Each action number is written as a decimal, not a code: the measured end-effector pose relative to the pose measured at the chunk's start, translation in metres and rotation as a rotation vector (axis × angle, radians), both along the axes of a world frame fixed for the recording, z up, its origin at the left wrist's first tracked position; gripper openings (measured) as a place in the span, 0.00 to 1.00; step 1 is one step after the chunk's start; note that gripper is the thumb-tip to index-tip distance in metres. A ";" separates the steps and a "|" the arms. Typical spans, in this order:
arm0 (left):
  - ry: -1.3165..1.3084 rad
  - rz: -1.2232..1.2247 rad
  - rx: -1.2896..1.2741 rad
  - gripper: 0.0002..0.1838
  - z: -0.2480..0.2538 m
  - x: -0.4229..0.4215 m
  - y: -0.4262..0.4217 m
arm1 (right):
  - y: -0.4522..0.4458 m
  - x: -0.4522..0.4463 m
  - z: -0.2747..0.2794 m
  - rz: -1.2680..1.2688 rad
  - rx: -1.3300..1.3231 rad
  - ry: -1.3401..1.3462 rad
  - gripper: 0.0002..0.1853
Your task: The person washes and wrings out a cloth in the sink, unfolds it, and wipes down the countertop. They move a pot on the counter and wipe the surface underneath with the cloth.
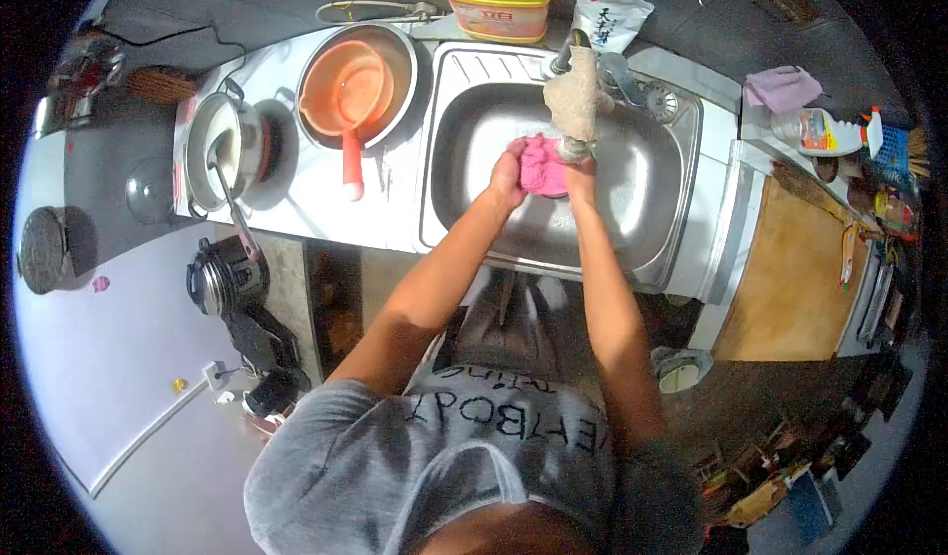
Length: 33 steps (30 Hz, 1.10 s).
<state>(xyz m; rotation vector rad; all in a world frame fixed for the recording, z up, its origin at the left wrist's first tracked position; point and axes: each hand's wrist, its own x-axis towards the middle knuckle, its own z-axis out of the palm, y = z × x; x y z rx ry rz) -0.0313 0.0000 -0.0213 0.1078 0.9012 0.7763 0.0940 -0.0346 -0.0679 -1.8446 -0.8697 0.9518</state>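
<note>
Pink cloth [542, 168] between both hands [508, 174] (each gripping one side), over the sink [632, 221].

Reads as shiny metal on sink [632, 185], matt cloth on pink rag [542, 168], smooth plastic on orange dipper [353, 86].
</note>
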 end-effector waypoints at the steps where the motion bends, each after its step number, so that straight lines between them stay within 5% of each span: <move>1: 0.032 0.000 -0.058 0.15 -0.005 -0.002 0.004 | 0.006 -0.006 0.003 -0.009 -0.001 -0.004 0.08; 3: 0.265 -0.084 -0.213 0.16 -0.014 -0.005 0.006 | 0.012 -0.017 -0.004 0.035 0.044 -0.291 0.06; 4: 0.266 -0.105 -0.216 0.16 -0.020 -0.003 0.005 | 0.007 -0.030 -0.002 0.049 0.117 -0.044 0.06; 5: 0.210 -0.074 -0.080 0.15 -0.026 -0.001 0.002 | 0.001 -0.050 0.016 0.054 0.191 0.203 0.07; 8: -0.081 -0.198 0.423 0.21 -0.136 -0.008 -0.018 | -0.005 -0.083 0.092 0.091 0.219 -0.139 0.10; 9: 0.471 -0.382 0.946 0.19 -0.123 -0.005 -0.014 | -0.004 -0.082 0.091 0.167 0.151 -0.331 0.10; 11: -0.381 -0.245 0.432 0.16 -0.067 0.005 -0.012 | 0.002 -0.065 0.068 0.113 0.134 -0.477 0.12; 12: -0.673 -0.184 0.121 0.15 -0.037 0.010 -0.010 | 0.001 -0.045 0.074 0.045 -0.080 -0.300 0.13; 13: -0.459 -0.189 0.022 0.16 -0.039 0.017 -0.012 | 0.000 -0.027 0.077 -0.027 -0.286 -0.110 0.16; 15: -0.112 -0.176 -0.190 0.16 -0.044 0.025 -0.009 | 0.013 -0.009 0.014 -0.060 -0.278 -0.100 0.21; 17: -0.499 -0.338 -0.129 0.13 -0.059 0.021 0.002 | 0.006 -0.010 0.073 -0.147 -0.346 0.037 0.24; 19: -0.610 -0.406 -0.060 0.14 -0.044 0.024 0.010 | 0.022 -0.037 0.044 -0.117 -0.364 -0.177 0.24; 23: -0.746 -0.353 0.137 0.17 -0.050 0.000 -0.003 | 0.011 -0.060 0.120 0.094 -0.381 -0.201 0.26; 26: -0.736 -0.196 0.002 0.19 -0.135 0.006 -0.013 | 0.011 -0.052 0.109 0.233 -0.251 -0.212 0.24; 27: -0.723 -0.144 -0.020 0.20 -0.135 0.009 0.001 | 0.011 -0.041 0.092 0.177 -0.232 -0.255 0.23; 29: -0.156 -0.197 -0.068 0.20 -0.020 0.023 -0.004 | 0.020 -0.018 0.053 0.084 -0.232 -0.300 0.22; 30: -0.368 -0.157 -0.078 0.19 -0.037 0.020 -0.005 | 0.023 -0.012 0.041 0.051 -0.222 -0.314 0.21; 33: -0.341 -0.175 -0.051 0.18 -0.025 0.018 -0.003 | 0.024 -0.042 0.078 -0.076 -0.223 -0.185 0.18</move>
